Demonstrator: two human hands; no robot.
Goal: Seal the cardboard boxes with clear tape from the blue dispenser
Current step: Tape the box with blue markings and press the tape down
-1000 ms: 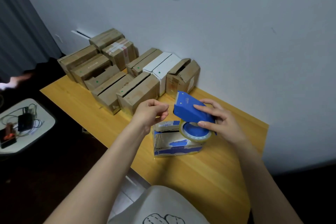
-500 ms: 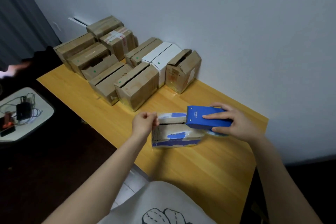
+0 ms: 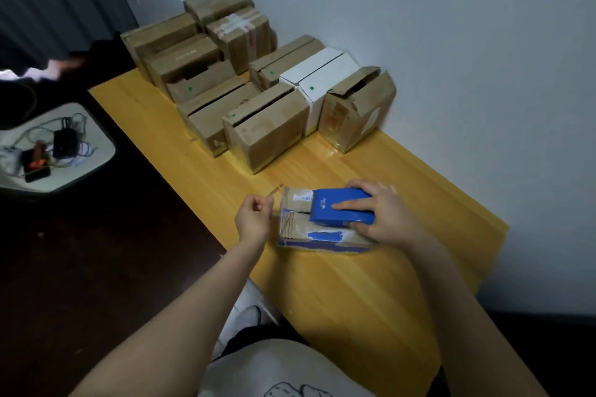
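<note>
While facing the yellow table (image 3: 354,300), has one small cardboard box (image 3: 300,230) lying flat near the front edge, about midway along it, flaps closed, contents hidden, blue patches on its near side. Holds the blue dispenser (image 3: 335,214) flat on that box's top with the right hand (image 3: 390,219): index finger stretched along the dispenser's upper face, thumb and other fingers wrapped round its sides. Pinches a thin strip of tape (image 3: 276,191) between thumb and curled fingers of the left hand (image 3: 253,219), just beside the box's left end. Cannot tell whether the strip joins the dispenser. Sees more cardboard boxes (image 3: 267,135) packed side by side along the back edge, against the wall, reaching the far left corner: mostly brown, one white box (image 3: 322,74), one with crossed tape (image 3: 237,24) on top. Finds several top flaps ajar over dark gaps; at the row's right end, one brown box (image 3: 358,113) with flaps gaping, insides too dark to read.
</note>
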